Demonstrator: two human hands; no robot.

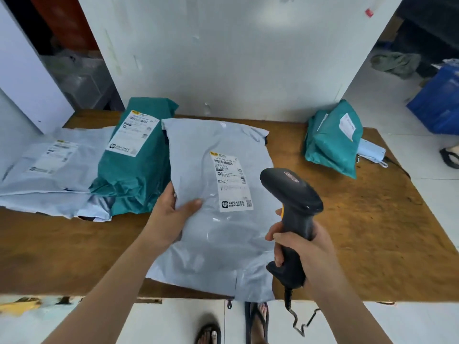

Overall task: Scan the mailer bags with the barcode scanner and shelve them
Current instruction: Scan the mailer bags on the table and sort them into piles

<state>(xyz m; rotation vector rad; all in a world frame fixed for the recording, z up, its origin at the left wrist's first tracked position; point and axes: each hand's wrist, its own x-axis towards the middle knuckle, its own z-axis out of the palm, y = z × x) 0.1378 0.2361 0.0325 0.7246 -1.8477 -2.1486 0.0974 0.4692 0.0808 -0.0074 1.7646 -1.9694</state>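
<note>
1. Large pale grey plastic mailer bag: at the middle of the brown wooden counter, label side up, its near end reaching over the counter's front edge. It appears to be partly lifted at the left, though the view does not settle this. White printed shipping label on its upper half.

2. Left hand: grip closed on the left edge of this bag, thumb flat on top, fingers tucked beneath.

3. Black handheld barcode scanner with an orange trigger: held above the bag's right side, head near the label and pointing away from the person. Black coiled cable hangs from the handle's base below the counter edge.

4. Right hand: grip wrapped fully round the scanner's handle, thumb across the front.

5. Tall teal plastic mailer bag with a white label: just left of the grey bag, touching it.

6. Flat pale grey mailer bags: stacked at the counter's left end, partly under the teal one.

7. Small teal mailer bags: a leaning pile at the right rear, well apart from the held bag. A pale blue parcel lies behind them.

8. White wall panel: behind the counter.

9. Blue box: on the floor, far right.
</note>
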